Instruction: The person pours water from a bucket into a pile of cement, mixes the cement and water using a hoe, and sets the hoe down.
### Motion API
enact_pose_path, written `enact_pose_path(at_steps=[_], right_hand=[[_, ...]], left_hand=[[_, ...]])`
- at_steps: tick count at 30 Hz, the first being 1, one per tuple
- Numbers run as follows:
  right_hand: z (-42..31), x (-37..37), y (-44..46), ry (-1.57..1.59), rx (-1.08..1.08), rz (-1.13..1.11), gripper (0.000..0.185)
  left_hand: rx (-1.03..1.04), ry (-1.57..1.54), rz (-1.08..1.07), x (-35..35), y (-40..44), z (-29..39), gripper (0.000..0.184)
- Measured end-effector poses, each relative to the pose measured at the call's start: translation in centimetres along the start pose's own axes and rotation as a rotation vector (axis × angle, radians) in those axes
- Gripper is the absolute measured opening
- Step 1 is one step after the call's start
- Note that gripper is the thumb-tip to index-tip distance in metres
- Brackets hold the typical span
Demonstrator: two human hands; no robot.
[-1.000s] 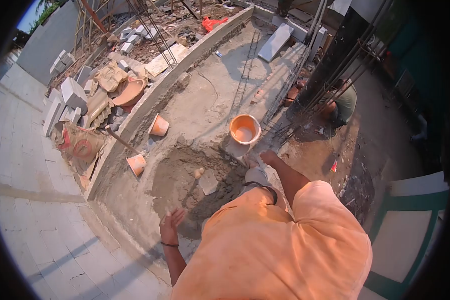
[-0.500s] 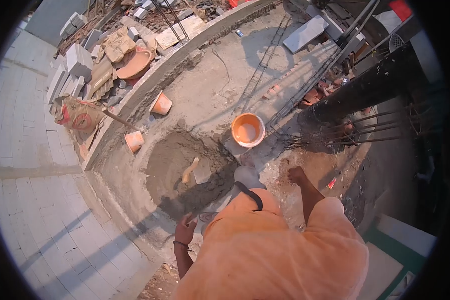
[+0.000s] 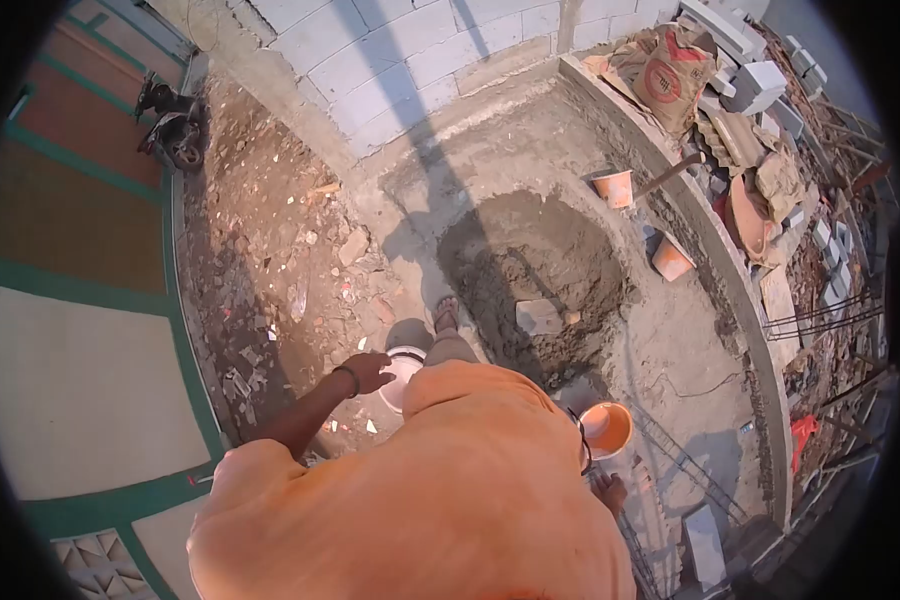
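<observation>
My left hand (image 3: 372,372) reaches over the rim of a white bucket (image 3: 400,385), fingers stretched out; whether they touch it I cannot tell. Low on my right side, my right hand (image 3: 610,492) hangs just below an orange bucket (image 3: 607,430), its fingers loosely apart with nothing visible in them. That bucket has a dark handle and pale residue inside. Ahead of me lies a hollowed heap of wet mortar (image 3: 530,240). A flat grey slab-like piece (image 3: 540,317) rests on it, with a small tan end beside it.
Two small orange buckets (image 3: 613,188) (image 3: 673,257) sit by a low curved wall (image 3: 710,250), with a wooden handle (image 3: 670,172) leaning there. Beyond are a cement bag (image 3: 675,80) and white blocks (image 3: 755,88). Rubble (image 3: 270,250) covers the left ground; a steel bar frame (image 3: 685,460) lies right.
My view has turned left, so the mortar heap now lies ahead. My left hand has come to the white bucket. My right hand is now beside the orange bucket.
</observation>
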State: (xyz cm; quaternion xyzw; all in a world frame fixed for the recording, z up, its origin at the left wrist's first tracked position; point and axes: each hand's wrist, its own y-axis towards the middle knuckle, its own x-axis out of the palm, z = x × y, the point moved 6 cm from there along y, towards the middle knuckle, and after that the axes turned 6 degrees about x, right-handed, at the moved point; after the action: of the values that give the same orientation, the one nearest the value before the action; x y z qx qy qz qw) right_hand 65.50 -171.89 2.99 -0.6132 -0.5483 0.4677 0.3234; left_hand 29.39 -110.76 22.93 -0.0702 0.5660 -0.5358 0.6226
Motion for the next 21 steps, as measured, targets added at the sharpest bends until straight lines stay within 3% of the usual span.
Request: enact_pose_path(at_steps=[4,7,10,15,20,21], right_hand=[[0.3,4.9,1.8,-0.234,0.110,-0.086,0.047],[-2.3,10.9,1.6,-0.373,0.061,-0.198,0.046],[-5.3,17.4,-1.1,-0.458,-0.049,-0.317,0.044],[-7.9,23.6,-6.6,-0.489,-0.219,-0.425,0.042],[-6.7,21.7,-11.8,-0.440,-0.247,-0.422,0.039],[-5.9,20.5,-12.9,-0.441,-0.243,-0.416,0.039]], left_hand=[[-0.197,-0.209,-0.135,7.4,-5.5,-2.5,0.039],[-0.003,-0.410,-0.300,10.2,-7.1,0.8,0.033],[0.021,-0.751,-0.461,10.4,-8.6,3.7,0.029],[0.113,-0.630,-0.428,8.6,-7.5,5.3,0.036],[0.107,-0.405,-0.471,6.6,-6.0,5.3,0.044],[0.134,-0.483,-0.440,5.5,-5.8,5.8,0.046]])
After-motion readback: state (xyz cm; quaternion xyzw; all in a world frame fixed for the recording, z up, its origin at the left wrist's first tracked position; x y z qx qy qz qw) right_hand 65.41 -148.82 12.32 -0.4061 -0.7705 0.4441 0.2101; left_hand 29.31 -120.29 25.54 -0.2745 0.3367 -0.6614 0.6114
